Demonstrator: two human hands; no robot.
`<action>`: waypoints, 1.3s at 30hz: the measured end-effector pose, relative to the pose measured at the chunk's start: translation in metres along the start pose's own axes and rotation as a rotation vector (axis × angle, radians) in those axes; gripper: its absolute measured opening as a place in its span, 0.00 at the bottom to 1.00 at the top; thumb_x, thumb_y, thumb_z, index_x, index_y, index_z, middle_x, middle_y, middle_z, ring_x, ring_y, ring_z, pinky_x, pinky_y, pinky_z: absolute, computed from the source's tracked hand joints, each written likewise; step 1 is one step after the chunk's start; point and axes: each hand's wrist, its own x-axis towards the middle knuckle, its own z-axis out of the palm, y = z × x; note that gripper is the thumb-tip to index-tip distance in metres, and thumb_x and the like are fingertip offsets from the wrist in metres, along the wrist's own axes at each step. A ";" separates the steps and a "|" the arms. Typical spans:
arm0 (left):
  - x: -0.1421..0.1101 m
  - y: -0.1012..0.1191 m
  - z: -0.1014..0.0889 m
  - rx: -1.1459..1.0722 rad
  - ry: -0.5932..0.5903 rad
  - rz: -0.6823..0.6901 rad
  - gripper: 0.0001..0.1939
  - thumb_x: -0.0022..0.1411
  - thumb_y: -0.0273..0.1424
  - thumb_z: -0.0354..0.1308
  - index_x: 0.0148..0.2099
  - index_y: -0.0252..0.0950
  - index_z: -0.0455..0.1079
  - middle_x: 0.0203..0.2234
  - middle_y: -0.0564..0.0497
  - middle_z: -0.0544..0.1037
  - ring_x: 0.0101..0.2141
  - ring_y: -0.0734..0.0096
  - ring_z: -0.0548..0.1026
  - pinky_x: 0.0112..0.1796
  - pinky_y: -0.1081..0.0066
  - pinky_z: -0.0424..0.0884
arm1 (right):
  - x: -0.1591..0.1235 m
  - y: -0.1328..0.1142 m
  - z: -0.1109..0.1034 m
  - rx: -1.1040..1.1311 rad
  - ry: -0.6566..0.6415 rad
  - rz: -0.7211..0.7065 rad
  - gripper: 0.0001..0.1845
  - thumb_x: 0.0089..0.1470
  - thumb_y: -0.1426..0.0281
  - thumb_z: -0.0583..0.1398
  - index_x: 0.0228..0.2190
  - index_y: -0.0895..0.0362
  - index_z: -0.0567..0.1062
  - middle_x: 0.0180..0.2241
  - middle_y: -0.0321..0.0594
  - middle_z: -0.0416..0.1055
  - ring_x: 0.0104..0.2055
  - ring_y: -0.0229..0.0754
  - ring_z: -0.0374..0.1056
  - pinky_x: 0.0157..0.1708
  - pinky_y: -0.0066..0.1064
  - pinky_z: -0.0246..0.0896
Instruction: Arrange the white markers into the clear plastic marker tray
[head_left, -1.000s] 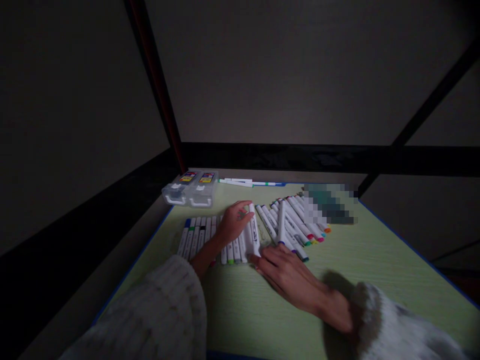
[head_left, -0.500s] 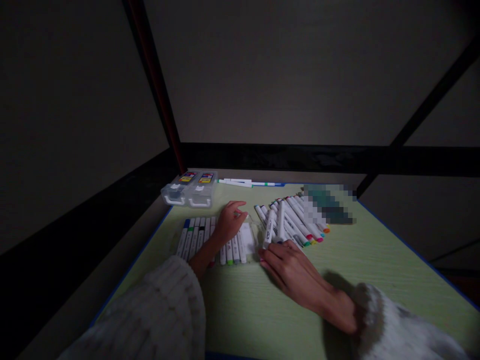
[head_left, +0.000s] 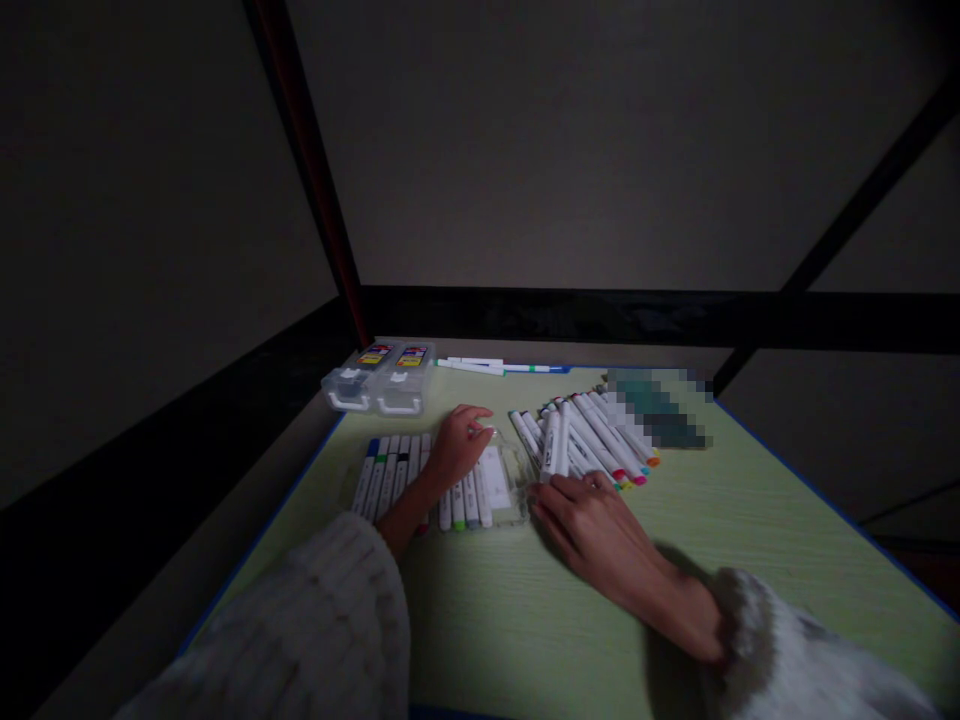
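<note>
My right hand (head_left: 592, 515) is closed around the lower ends of two white markers (head_left: 556, 445), which tilt up together beside the marker pile. Just left of it lies a clear plastic case (head_left: 517, 500) with a row of white markers (head_left: 386, 475), some with blue, green or black ends. A white card (head_left: 495, 478) shows at the case's right end. Reaching across this row, my left hand (head_left: 459, 445) has its fingers and thumb curled at the case's far edge, seeming to hold it. My left forearm covers the middle markers.
A loose pile of markers with coloured ends (head_left: 611, 440) lies right of centre, partly behind a pixelated patch (head_left: 660, 408). Two clear boxes with handles (head_left: 382, 380) stand back left. Several slim pens (head_left: 487, 366) lie along the table's far edge. The green table (head_left: 480, 620) has blue edging.
My right hand has shifted slightly right, and the two markers in it have come closer together, side by side. More of the case's right end shows. My left hand has hardly moved.
</note>
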 end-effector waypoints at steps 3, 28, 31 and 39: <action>-0.001 0.000 0.000 0.009 -0.011 0.001 0.11 0.49 0.22 0.53 0.38 0.31 0.69 0.36 0.46 0.71 0.30 0.74 0.71 0.30 0.73 0.70 | 0.000 0.001 0.000 -0.007 -0.007 0.012 0.11 0.57 0.72 0.48 0.29 0.57 0.68 0.26 0.37 0.67 0.27 0.39 0.61 0.31 0.34 0.39; -0.002 0.004 -0.002 0.047 -0.045 -0.004 0.08 0.49 0.21 0.52 0.34 0.31 0.68 0.33 0.48 0.72 0.31 0.74 0.70 0.30 0.73 0.69 | -0.001 0.013 -0.001 -0.100 0.013 0.088 0.10 0.54 0.74 0.49 0.33 0.58 0.70 0.26 0.39 0.70 0.24 0.39 0.62 0.30 0.34 0.39; -0.002 0.003 -0.002 0.051 -0.041 0.001 0.08 0.49 0.21 0.52 0.34 0.32 0.68 0.33 0.49 0.72 0.31 0.74 0.71 0.31 0.73 0.69 | -0.001 0.015 -0.001 -0.097 0.027 0.085 0.11 0.53 0.73 0.49 0.33 0.58 0.70 0.25 0.39 0.69 0.23 0.38 0.61 0.29 0.33 0.39; -0.002 0.005 -0.003 0.056 -0.043 0.012 0.08 0.49 0.21 0.52 0.33 0.32 0.68 0.32 0.49 0.72 0.30 0.74 0.70 0.31 0.73 0.69 | 0.000 0.015 0.000 -0.092 0.026 0.084 0.11 0.54 0.72 0.50 0.35 0.58 0.71 0.26 0.39 0.69 0.24 0.37 0.61 0.29 0.33 0.39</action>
